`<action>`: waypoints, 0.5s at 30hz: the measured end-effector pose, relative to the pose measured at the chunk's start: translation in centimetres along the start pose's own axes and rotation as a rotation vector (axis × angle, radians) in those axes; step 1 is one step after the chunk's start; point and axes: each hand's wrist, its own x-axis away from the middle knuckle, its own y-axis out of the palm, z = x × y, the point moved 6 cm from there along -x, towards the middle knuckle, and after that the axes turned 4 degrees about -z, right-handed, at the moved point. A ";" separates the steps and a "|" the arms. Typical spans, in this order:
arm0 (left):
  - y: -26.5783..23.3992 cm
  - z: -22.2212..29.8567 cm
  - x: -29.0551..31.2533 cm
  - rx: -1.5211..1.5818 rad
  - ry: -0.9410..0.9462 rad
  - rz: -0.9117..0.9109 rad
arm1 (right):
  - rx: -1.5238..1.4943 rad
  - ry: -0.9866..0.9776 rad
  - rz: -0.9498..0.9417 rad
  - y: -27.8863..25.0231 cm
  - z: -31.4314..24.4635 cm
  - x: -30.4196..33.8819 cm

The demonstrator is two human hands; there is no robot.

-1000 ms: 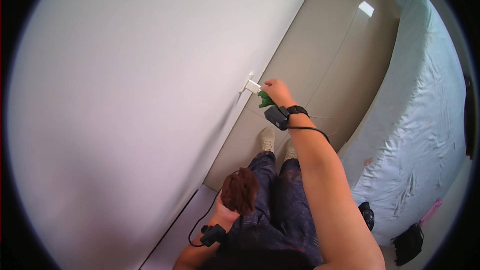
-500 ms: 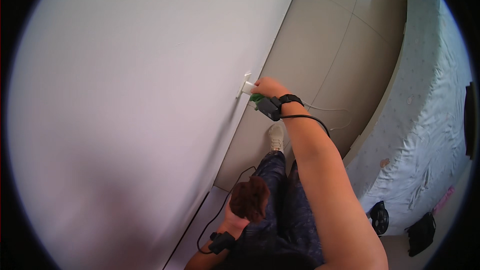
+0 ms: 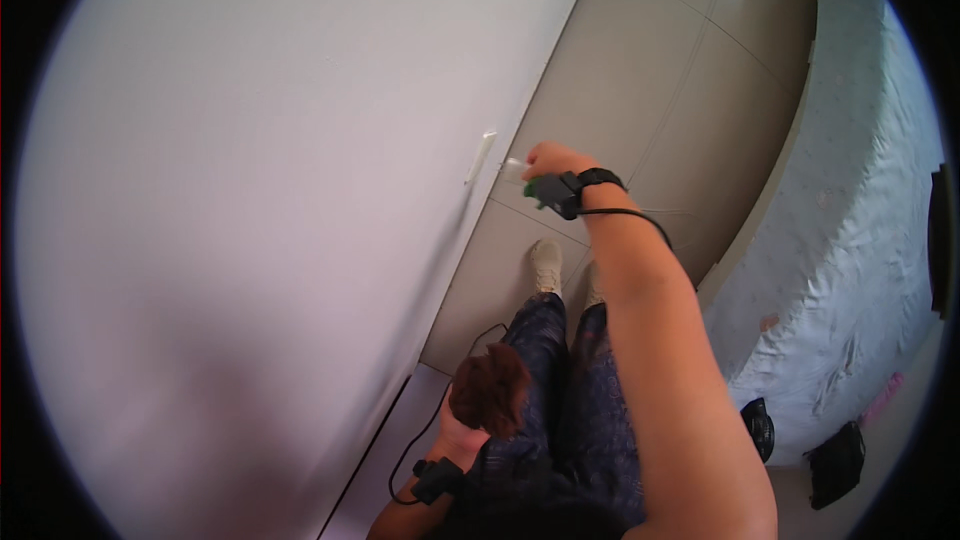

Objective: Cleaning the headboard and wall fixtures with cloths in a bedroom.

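Observation:
My right hand (image 3: 558,159) is closed on a white plug-in charger (image 3: 513,170), whose prongs point toward the wall. A small gap separates it from the white wall socket (image 3: 480,158). A bit of green material (image 3: 530,191) shows under that hand, partly hidden by the dark device on my wrist. Lower down, in front of my legs, my left hand (image 3: 464,436) is wrapped round a bunched brown cloth (image 3: 490,390); the cloth covers most of its fingers.
The white wall (image 3: 250,140) fills the left side. Beige floor tiles (image 3: 640,70) run along it, with a bed under a pale blue sheet (image 3: 830,240) at the right. A black fan (image 3: 758,430) and a black bag (image 3: 836,465) are at the lower right. Black cables trail from both wrist devices.
My right hand has moved right, away from the wall, and the charger has come out of the socket with it. My left hand still holds the brown cloth, slightly shifted.

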 end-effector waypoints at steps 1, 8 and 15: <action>-0.7 0.3 -0.1 0.021 0.064 -0.051 | 0.098 -0.015 0.018 -0.6 0.6 0.5; -3.2 -0.7 0.3 0.117 -0.031 0.023 | -0.604 -0.006 0.039 -0.5 2.9 13.9; 3.7 0.4 3.0 -0.209 0.075 -0.008 | -0.984 -0.080 0.021 2.2 -4.6 29.6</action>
